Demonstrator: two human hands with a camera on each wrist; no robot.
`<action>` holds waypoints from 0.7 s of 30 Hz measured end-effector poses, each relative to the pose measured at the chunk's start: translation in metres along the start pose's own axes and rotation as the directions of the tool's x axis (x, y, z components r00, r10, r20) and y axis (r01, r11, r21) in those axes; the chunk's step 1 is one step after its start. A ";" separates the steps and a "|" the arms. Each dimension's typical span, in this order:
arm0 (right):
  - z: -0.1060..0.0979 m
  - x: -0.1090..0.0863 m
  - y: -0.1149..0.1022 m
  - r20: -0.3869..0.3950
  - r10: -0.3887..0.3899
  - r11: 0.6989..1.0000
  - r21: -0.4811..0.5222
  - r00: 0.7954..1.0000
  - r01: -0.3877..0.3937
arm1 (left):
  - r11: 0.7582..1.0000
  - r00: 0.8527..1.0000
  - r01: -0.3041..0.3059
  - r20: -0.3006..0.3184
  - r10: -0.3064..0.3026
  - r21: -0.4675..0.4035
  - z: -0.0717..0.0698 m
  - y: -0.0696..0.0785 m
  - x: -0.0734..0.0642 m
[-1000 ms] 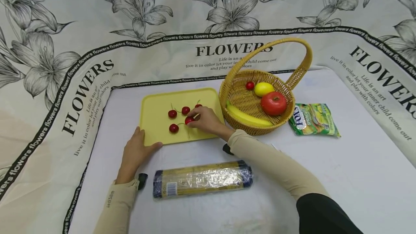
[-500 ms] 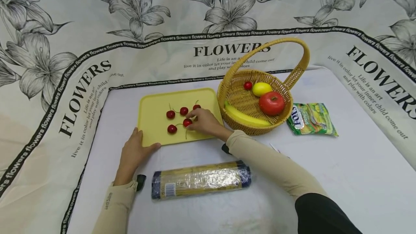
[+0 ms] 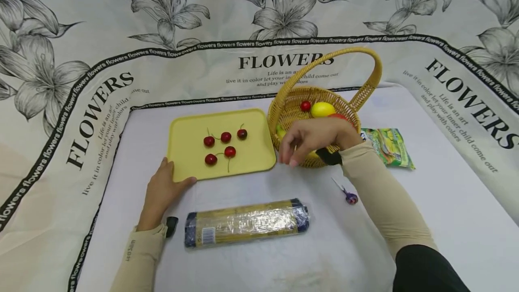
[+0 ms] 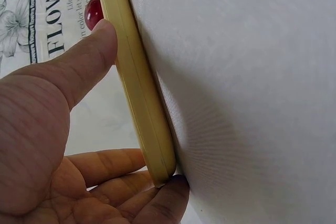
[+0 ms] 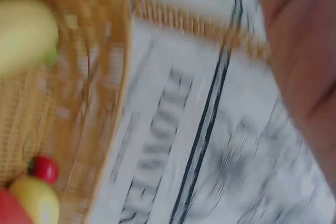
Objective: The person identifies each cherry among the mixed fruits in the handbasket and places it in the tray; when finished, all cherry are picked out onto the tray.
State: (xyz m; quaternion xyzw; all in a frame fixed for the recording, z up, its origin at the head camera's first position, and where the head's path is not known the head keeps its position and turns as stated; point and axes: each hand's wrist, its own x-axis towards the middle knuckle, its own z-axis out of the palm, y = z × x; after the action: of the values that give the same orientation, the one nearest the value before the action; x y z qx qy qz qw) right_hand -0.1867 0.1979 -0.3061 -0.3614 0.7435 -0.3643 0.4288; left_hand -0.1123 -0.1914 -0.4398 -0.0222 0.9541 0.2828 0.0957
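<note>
Several red cherries with stems, one of them this cherry (image 3: 229, 152), lie on a yellow tray (image 3: 259, 159). My left hand (image 3: 162, 192) grips the tray's near left corner. In the left wrist view its thumb (image 4: 97, 51) lies against the tray's edge (image 4: 137, 93) and its fingers bend around the corner. My right hand (image 3: 310, 139) hovers in front of the wicker basket (image 3: 279, 116), fingers loosely bent, with nothing seen in them. The basket holds a cherry (image 3: 305, 106), a lemon (image 3: 323, 109), a red round fruit (image 3: 337, 116) and a mostly hidden banana; the right wrist view is blurred.
A plastic-wrapped roll (image 3: 247, 223) with dark blue ends lies in front of the tray. A lollipop (image 3: 351, 198) lies near the right forearm. Right of the basket is a green candy packet (image 3: 389, 147). A flower-printed cloth (image 3: 194, 75) rises behind the table.
My right hand has left the cherry on the tray and moved right, in front of the basket. That cherry stays on the tray. My left hand keeps its place at the corner.
</note>
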 end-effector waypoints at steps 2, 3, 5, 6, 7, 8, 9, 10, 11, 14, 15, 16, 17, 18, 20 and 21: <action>-0.018 -0.007 0.009 -0.127 0.017 0.999 0.034 0.992 -0.013 | 1.000 1.000 0.001 0.001 -0.001 -0.007 -0.001 -0.001 0.001; -0.027 -0.009 0.015 -0.209 0.041 0.998 0.051 0.977 -0.030 | 1.000 1.000 0.001 0.001 -0.001 -0.010 -0.001 -0.001 0.000; -0.043 -0.008 0.028 -0.400 0.122 0.991 0.093 0.908 -0.093 | 1.000 1.000 0.003 0.003 -0.003 -0.016 0.001 -0.002 0.000; -0.050 -0.006 0.036 -0.496 0.166 0.985 0.123 0.852 -0.120 | 1.000 1.000 0.003 0.002 -0.003 -0.016 0.001 -0.002 0.000; -0.056 -0.003 0.043 -0.575 0.214 0.976 0.165 0.789 -0.144 | 1.000 1.000 0.003 0.001 -0.003 -0.015 0.002 -0.002 0.000; -0.061 0.000 0.050 -0.643 0.255 0.966 0.205 0.722 -0.158 | 1.000 1.000 0.004 0.000 -0.004 -0.014 0.002 -0.003 -0.001; -0.065 0.004 0.056 -0.696 0.284 0.958 0.235 0.660 -0.166 | 1.000 1.000 0.003 -0.002 -0.003 -0.011 0.002 -0.003 -0.001; -0.069 0.008 0.063 -0.733 0.304 0.952 0.262 0.608 -0.161 | 1.000 1.000 0.004 -0.001 -0.004 -0.009 0.003 -0.003 -0.002; -0.072 0.011 0.069 -0.760 0.313 0.948 0.281 0.569 -0.146 | 1.000 1.000 0.006 0.002 -0.006 -0.009 0.003 -0.003 -0.002; -0.078 0.018 0.084 -0.807 0.310 0.950 0.281 0.502 -0.135 | 1.000 1.000 0.010 0.013 -0.010 -0.012 0.003 -0.003 -0.002; -0.079 0.019 0.089 -0.816 0.304 0.952 0.278 0.492 -0.128 | 1.000 1.000 0.008 0.014 -0.008 -0.008 0.003 -0.003 -0.002; -0.080 0.021 0.093 -0.823 0.295 0.955 0.271 0.486 -0.121 | 1.000 1.000 0.007 0.015 -0.007 -0.007 0.003 -0.003 -0.002; -0.080 0.023 0.096 -0.829 0.286 0.958 0.262 0.480 -0.117 | 1.000 1.000 0.005 0.011 -0.005 -0.006 0.003 -0.003 -0.002; -0.081 0.025 0.098 -0.834 0.276 0.961 0.251 0.478 -0.118 | 1.000 1.000 0.002 0.005 -0.002 -0.003 0.002 -0.003 -0.001; -0.080 0.030 0.102 -0.837 0.269 0.963 0.236 0.477 -0.129 | 1.000 1.000 -0.002 -0.002 0.002 -0.003 0.002 -0.003 -0.001; -0.080 0.032 0.104 -0.837 0.269 0.963 0.228 0.476 -0.143 | 1.000 1.000 -0.006 -0.003 0.006 -0.002 0.003 -0.003 -0.001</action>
State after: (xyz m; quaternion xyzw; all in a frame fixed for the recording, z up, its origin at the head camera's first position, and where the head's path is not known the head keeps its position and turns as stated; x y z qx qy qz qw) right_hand -0.2939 0.2387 -0.3774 -0.0118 0.8708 -0.4873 0.0642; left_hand -0.1110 -0.1924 -0.4432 -0.0201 0.9541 0.2839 0.0933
